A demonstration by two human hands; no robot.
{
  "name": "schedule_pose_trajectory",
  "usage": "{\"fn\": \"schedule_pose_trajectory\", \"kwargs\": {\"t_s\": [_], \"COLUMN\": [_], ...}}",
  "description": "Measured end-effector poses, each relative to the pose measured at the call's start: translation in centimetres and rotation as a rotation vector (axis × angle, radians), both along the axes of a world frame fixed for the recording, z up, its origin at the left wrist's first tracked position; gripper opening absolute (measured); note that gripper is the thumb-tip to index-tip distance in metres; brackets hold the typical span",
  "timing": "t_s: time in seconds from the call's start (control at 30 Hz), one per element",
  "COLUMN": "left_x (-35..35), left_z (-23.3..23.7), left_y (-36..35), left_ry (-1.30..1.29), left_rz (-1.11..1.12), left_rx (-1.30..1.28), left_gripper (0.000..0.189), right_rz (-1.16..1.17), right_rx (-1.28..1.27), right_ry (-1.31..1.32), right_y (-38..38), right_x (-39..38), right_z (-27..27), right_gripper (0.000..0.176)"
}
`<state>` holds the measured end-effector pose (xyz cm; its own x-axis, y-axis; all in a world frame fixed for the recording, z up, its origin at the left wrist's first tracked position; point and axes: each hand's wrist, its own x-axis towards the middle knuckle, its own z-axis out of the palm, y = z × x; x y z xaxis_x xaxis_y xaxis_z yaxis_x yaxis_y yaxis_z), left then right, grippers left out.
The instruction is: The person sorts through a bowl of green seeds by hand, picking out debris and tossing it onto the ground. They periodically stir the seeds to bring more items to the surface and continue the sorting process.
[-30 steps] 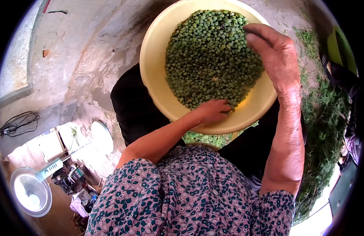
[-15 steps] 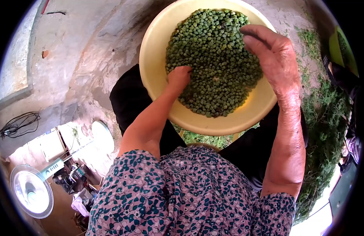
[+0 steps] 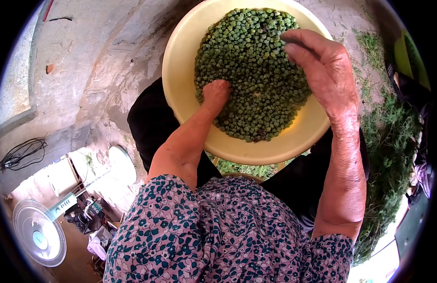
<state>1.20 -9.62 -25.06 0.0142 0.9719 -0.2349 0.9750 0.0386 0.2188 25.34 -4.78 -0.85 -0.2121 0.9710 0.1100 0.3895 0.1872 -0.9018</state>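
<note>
A wide pale-yellow basin (image 3: 180, 89) rests over my knees, holding a heap of small round green pods or buds (image 3: 256, 56) that look wet, with yellowish liquid at the lower right edge. My left hand (image 3: 217, 94) reaches into the left part of the heap. Its fingers are curled, and their tips are hidden among the green pieces. Over the basin's right side, my right hand (image 3: 322, 66) is raised with thumb and forefinger bent toward each other. Whatever lies between those fingertips is too small or hidden to name.
Cut leafy green stems (image 3: 386, 146) lie on the ground at right, near a green container (image 3: 409, 59). At lower left stands a fan (image 3: 41, 233) beside assorted goods. A coiled black cable (image 3: 22, 153) is by the wall at left.
The right hand has shifted slightly left over the basin. My left hand stays in the heap, its fingers a little further in. The whole view has tilted slightly.
</note>
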Motion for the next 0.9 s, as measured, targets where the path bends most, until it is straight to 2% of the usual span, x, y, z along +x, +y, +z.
{"fn": "schedule_pose_trajectory", "kwargs": {"t_s": [0.13,0.2,0.33,0.4,0.43,0.5,0.53,0.6,0.73,0.8,0.87,0.9], "left_x": [0.9,1.6,1.4,0.7,0.8,1.2,1.3,1.6,3.0,4.2,5.6,6.5], "left_z": [-0.2,0.1,-0.1,-0.5,1.1,4.7,5.8,7.7,12.3,14.8,15.3,15.3], "left_y": [-0.1,0.0,-0.2,-0.3,-0.1,0.3,0.2,-0.2,-1.7,-3.3,-6.1,-7.8], "left_ry": [0.033,0.137,0.132,-0.25,-0.249,-0.908,-0.907,-1.161,-1.351,-1.168,-1.154,-1.07], "left_rz": [0.045,0.08,0.047,0.168,0.168,0.511,0.507,0.549,0.53,0.318,-0.017,-0.208], "left_rx": [-0.031,-0.097,-0.072,0.021,0.024,-0.285,-0.279,-0.347,-0.396,-0.452,-0.49,-0.367], "left_gripper": [0.016,0.017,0.019,0.015,0.015,0.013,0.013,0.013,0.014,0.011,0.011,0.01], "right_rz": [0.014,0.018,0.021,0.021,0.017,0.012,0.031,0.048,0.151,0.174,0.175,0.174], "right_rx": [-0.001,0.015,0.021,0.014,0.01,0.013,0.055,0.105,0.116,0.076,0.111,0.153], "right_ry": [0.029,0.032,0.03,0.026,0.024,0.026,0.011,-0.004,-0.046,-0.071,-0.071,-0.069], "right_y": [0.0,0.0,0.1,0.0,0.0,-0.1,-0.1,0.0,0.0,-0.4,-0.1,0.0], "right_x": [-0.2,-0.3,-0.3,-0.2,-0.2,-0.2,-0.2,0.0,-0.1,-0.1,0.0,0.1], "right_z": [-0.1,-0.3,-0.5,-0.4,-0.4,-0.4,-0.7,-1.3,-2.2,-1.9,-2.4,-2.6], "right_gripper": [0.016,0.016,0.016,0.016,0.016,0.015,0.015,0.015,0.016,0.016,0.016,0.016]}}
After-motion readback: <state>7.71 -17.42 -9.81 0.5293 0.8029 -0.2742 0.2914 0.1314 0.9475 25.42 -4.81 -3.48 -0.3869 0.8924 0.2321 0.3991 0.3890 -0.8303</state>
